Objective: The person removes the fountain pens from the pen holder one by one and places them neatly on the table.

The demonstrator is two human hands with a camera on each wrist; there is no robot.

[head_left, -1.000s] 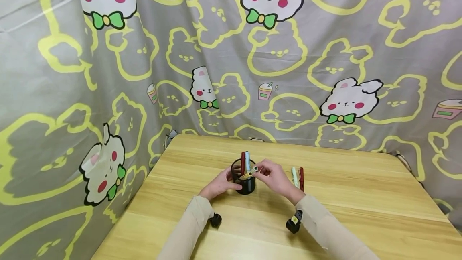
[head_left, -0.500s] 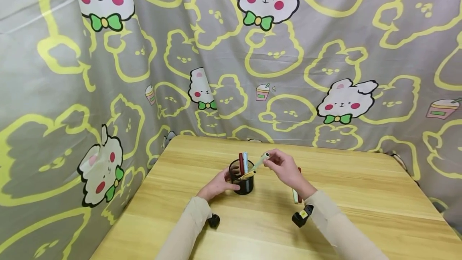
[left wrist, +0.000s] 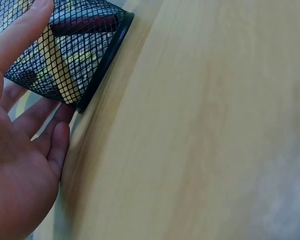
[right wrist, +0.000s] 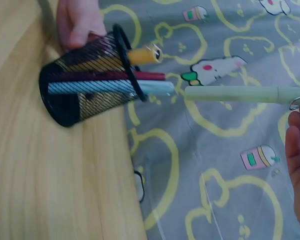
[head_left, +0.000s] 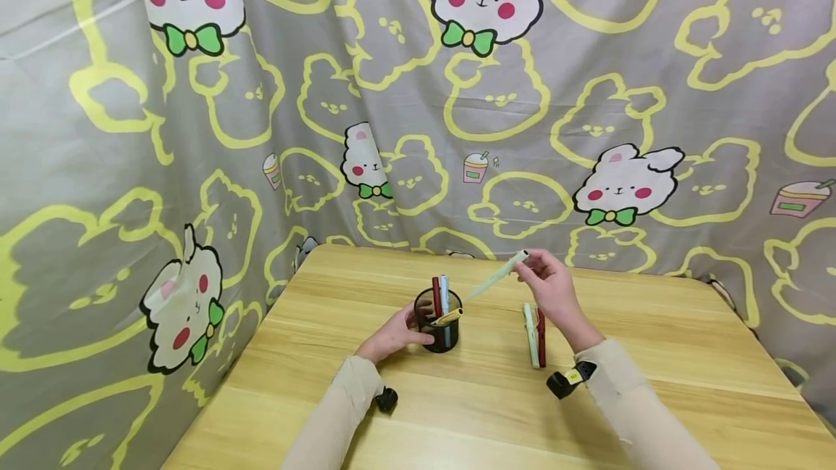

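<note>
- The left hand [head_left: 397, 332] stays low, thumb opposite its curved fingers, gripping.
- The right hand [head_left: 550, 287] (the higher one, from here) pinches with thumb and fingers.
- Both forearms [head_left: 643, 408] stretch forward.

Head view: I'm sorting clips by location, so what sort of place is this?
Probably a curtained-off recording spot: patterned cloth hangs behind a wooden table, and each wrist wears a black camera.

The mesh holder [head_left: 444, 337] looks metal (the pale-green pen [right wrist: 232, 94], smooth plastic).
</note>
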